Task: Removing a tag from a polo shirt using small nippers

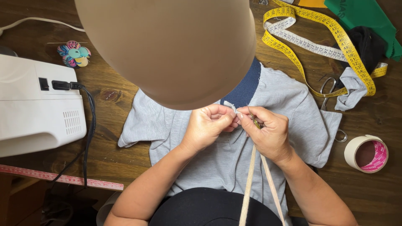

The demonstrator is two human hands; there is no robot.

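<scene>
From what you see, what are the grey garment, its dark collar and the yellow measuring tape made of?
Grey garment: looks like soft knit cotton jersey, matte, with a heathered surface and limp folds. Dark collar: navy and looks ribbed, probably a knit trim. Yellow measuring tape: flexible coated fabric or vinyl, slightly glossy, curling in loose loops on the wooden table. The left hand and right hand pinch the cloth near the collar.

Left hand (208, 125) and right hand (268, 132) meet fingertip to fingertip over the grey shirt (293, 113), just below its navy collar (246, 88). Tape roll (367, 153) lies right of the shirt.
</scene>
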